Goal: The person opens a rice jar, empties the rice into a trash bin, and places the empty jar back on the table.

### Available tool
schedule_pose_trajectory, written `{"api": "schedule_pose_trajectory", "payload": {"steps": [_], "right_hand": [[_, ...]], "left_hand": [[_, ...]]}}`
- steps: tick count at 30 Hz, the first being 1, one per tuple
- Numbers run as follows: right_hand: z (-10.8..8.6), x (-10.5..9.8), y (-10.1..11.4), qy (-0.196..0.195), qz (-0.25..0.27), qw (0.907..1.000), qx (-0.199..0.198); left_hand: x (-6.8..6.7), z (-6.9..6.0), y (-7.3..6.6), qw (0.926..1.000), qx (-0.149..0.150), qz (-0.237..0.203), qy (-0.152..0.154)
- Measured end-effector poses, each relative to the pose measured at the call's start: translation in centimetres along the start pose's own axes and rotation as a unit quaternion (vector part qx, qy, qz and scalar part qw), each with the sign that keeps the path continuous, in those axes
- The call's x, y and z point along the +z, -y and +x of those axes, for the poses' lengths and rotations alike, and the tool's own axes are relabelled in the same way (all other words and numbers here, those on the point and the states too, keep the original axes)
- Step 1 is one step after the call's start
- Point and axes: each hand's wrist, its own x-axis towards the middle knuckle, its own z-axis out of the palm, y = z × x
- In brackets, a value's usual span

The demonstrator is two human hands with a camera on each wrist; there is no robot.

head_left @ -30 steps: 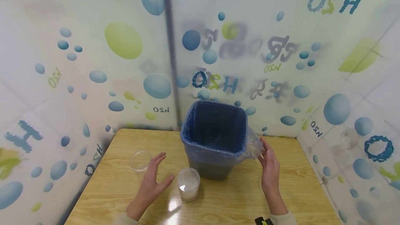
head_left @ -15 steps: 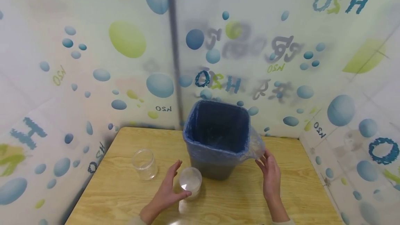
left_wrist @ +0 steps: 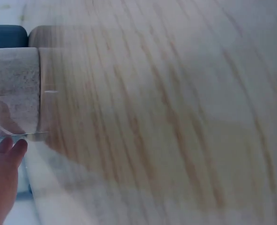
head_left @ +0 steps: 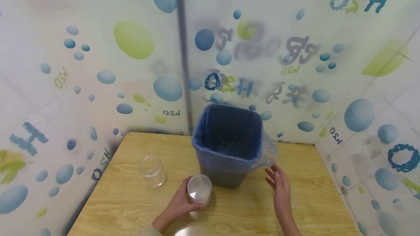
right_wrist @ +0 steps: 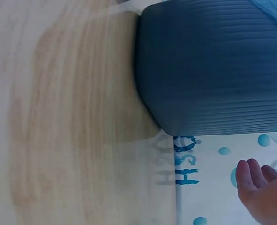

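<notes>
A person's 2 bare hands are at work over a wooden tabletop point(head_left: 239, 216). The left hand point(head_left: 178, 202) holds a clear, round jar point(head_left: 199, 188) with pale, cloudy contents. Its thumb curls along the near side of the jar and its other fingers reach round the left side, so thumb and fingers are clamped on it. In the left wrist view, those fingertips point(left_wrist: 18, 149) lie against the jar's wall. The jar stands upright on the tabletop.

A second jar point(head_left: 153, 180), clear and upright, stands near the left fingers, to their left and a little farther off.

Just beyond the left fingers and to their right is a dark bin point(head_left: 223, 178), lined with a blue bag point(head_left: 216, 158) folded over its rim. A loose, bunched end of the bag sticks out on the right, towards the right hand point(head_left: 282, 194).

The right hand's fingers are loosely bent and slightly apart, gripping nothing; their tips are just beside the bag's loose end, and whether they touch it is hard to tell.

Well beyond both sets of fingers, pale walls point(head_left: 78, 94) carry blue and green spots and mirrored "H2O" lettering.
</notes>
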Motion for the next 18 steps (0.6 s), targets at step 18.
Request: {"api": "schedule_pose_trajectory", "payload": {"steps": [18], "right_hand": [[-1.05,0.42,-0.99,-0.029,0.042,0.9981,-0.034]], "left_hand": [[0.51,0.19,0.95,0.9995,-0.004,0.022,0.024]]}}
